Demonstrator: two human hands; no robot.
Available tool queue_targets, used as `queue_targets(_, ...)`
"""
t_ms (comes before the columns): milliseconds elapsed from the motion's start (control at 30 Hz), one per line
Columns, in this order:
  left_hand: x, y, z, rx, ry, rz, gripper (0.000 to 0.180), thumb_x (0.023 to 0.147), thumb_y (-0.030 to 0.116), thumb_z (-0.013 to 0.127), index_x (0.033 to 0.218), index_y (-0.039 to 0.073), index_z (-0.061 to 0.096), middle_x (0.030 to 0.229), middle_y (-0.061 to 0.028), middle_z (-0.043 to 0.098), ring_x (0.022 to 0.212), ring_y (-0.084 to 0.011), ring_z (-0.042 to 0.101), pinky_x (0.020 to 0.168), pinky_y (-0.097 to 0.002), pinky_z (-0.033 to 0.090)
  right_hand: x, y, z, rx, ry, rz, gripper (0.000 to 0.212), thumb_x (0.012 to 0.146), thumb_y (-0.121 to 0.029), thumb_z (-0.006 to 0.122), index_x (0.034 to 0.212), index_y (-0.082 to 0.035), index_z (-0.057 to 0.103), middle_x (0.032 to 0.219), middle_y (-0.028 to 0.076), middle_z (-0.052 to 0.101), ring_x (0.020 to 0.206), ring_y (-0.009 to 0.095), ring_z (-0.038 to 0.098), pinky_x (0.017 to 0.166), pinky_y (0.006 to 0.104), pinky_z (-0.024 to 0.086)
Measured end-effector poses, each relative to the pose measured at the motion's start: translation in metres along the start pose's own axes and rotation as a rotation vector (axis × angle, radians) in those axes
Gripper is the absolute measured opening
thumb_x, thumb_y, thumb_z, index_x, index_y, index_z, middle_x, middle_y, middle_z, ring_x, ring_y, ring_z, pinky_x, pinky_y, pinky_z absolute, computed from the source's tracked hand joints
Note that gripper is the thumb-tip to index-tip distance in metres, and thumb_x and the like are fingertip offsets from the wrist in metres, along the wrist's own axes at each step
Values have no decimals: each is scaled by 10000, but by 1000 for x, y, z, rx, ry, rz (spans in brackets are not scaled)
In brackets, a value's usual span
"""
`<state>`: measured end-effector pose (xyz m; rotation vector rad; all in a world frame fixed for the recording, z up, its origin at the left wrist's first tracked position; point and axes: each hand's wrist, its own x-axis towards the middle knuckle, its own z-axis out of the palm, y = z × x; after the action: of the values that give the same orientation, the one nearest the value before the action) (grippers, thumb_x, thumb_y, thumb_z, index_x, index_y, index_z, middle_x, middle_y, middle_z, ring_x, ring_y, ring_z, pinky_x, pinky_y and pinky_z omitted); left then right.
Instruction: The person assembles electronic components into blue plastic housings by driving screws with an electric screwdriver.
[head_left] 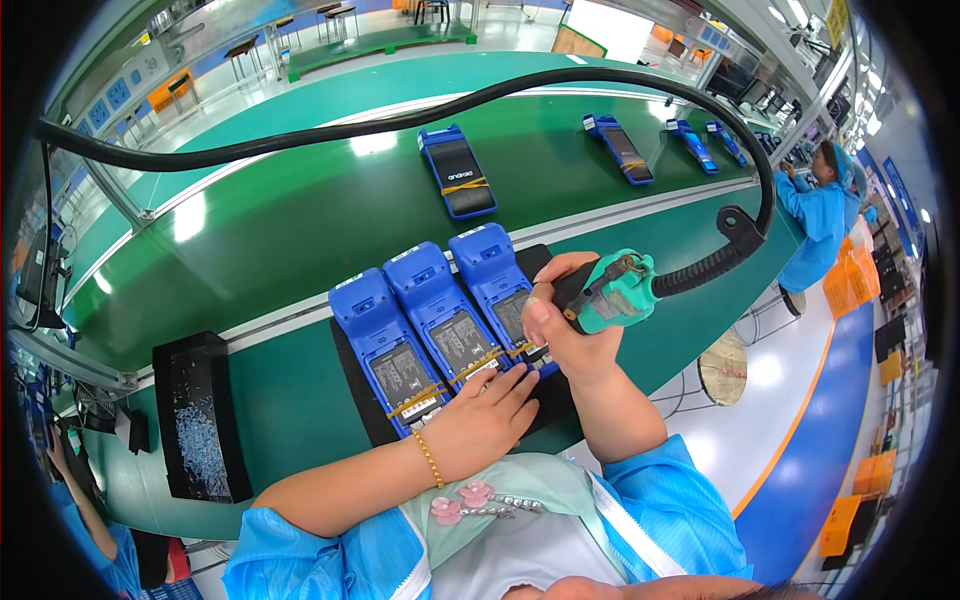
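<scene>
"Gripping the green tool [618, 296], my right hand [574, 340] hung at twelve o'clock!"

"And how was the left hand [488, 415]?"

"Unclenched! It rested over the near ends of three blue devices [424, 270], which lay at eleven o'clock from me!"

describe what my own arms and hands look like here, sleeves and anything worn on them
Your left hand and right hand are ungloved. The left sleeve and right sleeve are bright blue fabric, ending around the elbows. A gold-coloured beaded bracelet circles the left wrist; none shows on the right.
</scene>
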<state>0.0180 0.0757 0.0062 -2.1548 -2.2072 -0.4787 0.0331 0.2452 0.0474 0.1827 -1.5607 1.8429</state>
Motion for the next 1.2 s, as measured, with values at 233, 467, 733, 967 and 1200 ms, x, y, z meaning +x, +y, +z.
queue_targets(233, -3, -1, 3, -15, -3, 3, 443, 831, 263, 644, 1202, 25, 596, 1397, -183, 494, 1353, -302, 406, 1096, -484, 307, 1, -3, -2, -177, -173, -77, 317, 817, 109, 590, 1086, 32, 442, 675, 87, 538, 512, 117, 513, 475, 259, 447)
queue_targets(467, -3, -1, 5, 13, -4, 2, 490, 804, 317, 701, 1197, 39, 606, 1384, -132, 509, 1354, -263, 407, 1095, -469, 293, 1, -6, 8, -242, -149, -49, 306, 783, 98, 671, 1017, 5, 496, 702, 50, 542, 585, 94, 537, 526, 240, 452)
queue_targets(733, -4, -2, 5, 11, 10, 5, 495, 803, 319, 706, 1198, 42, 596, 1349, -116, 529, 1353, -251, 403, 1091, -474, 283, 0, -13, 13, -348, -158, -84, 292, 772, 70, 707, 981, -8, 519, 762, 34, 543, 633, 76, 536, 561, 227, 431)
queue_targets(967, -4, -3, 6, 8, 20, 2, 495, 797, 319, 713, 1190, 42, 596, 1348, -117, 530, 1353, -248, 403, 1091, -474, 278, 1, -14, 15, -340, -141, -88, 284, 768, 63, 715, 969, -7, 527, 750, 34, 545, 628, 75, 531, 561, 223, 427)
queue_targets(1200, -4, -3, 6, 9, 17, 1, 482, 805, 321, 707, 1186, 44, 605, 1347, -114, 533, 1356, -247, 402, 1092, -473, 276, -1, -15, 16, -296, -104, -59, 308, 735, 55, 775, 935, -20, 553, 813, 34, 598, 684, 90, 587, 594, 239, 479)
